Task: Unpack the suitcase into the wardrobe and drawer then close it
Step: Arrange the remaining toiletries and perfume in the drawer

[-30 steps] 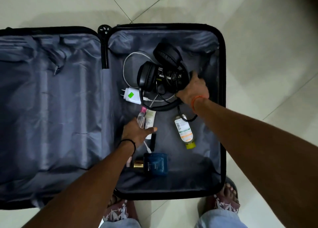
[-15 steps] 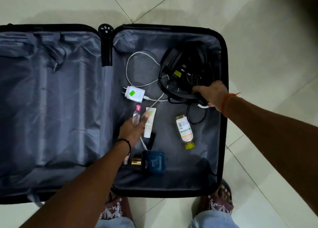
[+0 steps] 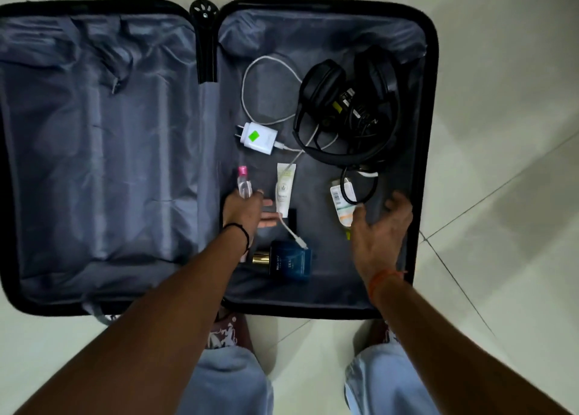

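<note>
Suitcase (image 3: 434, 107): lies flat and fully open on the tiled floor (image 3: 507, 69); the left half shows only grey lining, and all the loose items sit in the right half.
Left hand (image 3: 242, 209): fingers curled round a small clear spray bottle with a pink cap (image 3: 243, 182), near the inner edge of the right half; the bottle looks barely raised from the lining, if at all.
Right hand (image 3: 380, 226): fingers spread and holding nothing, just over the lower end of a white bottle with a barcode label (image 3: 341, 203); whether it touches the bottle I cannot tell.
Cable snag: a black cable loop (image 3: 360, 184) lies across the top of that white bottle and runs up to the black headphones (image 3: 347, 104).
Other items: white charger with a green sticker (image 3: 258, 137), its white cable (image 3: 266, 91) looping up and back; a white tube (image 3: 284, 189); a blue perfume bottle with a gold cap (image 3: 286, 261) nearest the person.
Step in hand: judged to be gathering the small toiletries, one per hand, to carry to the drawer.
Doing it well: slide the white bottle down and out from under the black loop before lifting, or the headphones will drag along. Close thumb and fingers round its middle, not its cap end.
Left grip: keep the spray bottle upright and clear of the white cable's plug end (image 3: 300, 242) lying near the wrist.
Progress: early to middle; no clothing shows, small items remain, and closing comes last.
</note>
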